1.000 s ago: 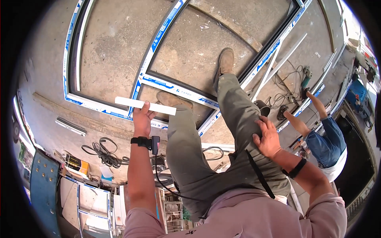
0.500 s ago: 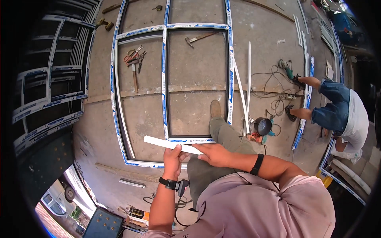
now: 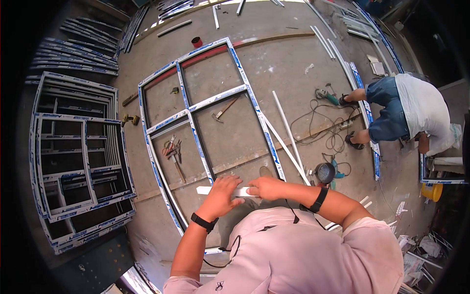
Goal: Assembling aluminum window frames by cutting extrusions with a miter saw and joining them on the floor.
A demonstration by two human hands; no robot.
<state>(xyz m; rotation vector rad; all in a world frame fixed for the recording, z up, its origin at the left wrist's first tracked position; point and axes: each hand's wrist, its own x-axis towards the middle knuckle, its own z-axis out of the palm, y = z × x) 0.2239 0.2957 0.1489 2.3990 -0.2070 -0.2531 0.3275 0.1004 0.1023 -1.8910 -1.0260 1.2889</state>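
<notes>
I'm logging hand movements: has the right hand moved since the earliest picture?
Yes, leftward: the right hand was outside the right rail of the frame on the floor; now it appears inside that rail, on the white strip.

The white strip is looking smooth and matt, possibly plastic, though it is partly hidden; smooth printed film is coating the frame; the concrete floor is looking rough, and the pink shirt is hanging in soft, matt cloth
</notes>
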